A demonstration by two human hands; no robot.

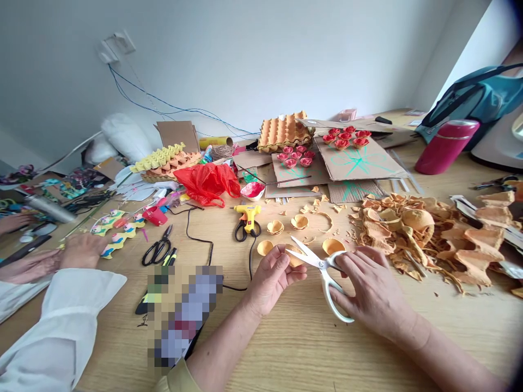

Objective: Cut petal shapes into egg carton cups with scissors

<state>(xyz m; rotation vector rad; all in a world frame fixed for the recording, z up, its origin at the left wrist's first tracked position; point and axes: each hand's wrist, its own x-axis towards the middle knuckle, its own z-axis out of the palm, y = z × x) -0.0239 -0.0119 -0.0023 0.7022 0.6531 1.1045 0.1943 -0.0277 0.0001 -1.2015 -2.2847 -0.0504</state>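
Observation:
My left hand (273, 277) pinches an orange egg-carton cup (297, 257) between thumb and fingers. White-handled scissors (327, 272) are in my right hand (370, 288), my fingers through the handle loops. The blades stand apart, one lying across the cup in front of my left fingertips; whether they touch it I cannot tell. Just beyond are another cut cup (333, 246), a single cup (265, 247) behind my left hand, and two nested groups of petal-edged cups (275, 226). A yellow glue gun (247, 216) stands farther back, with black-handled scissors partly behind it.
Carton scraps (402, 228) are heaped at right, before a pink bottle (447, 147). Red paper flowers (342, 142) sit on cardboard at the back. Black scissors (157, 249) and a pixelated object (188, 316) lie left, near another person's hands (84, 250). A black cord (251, 261) crosses the table.

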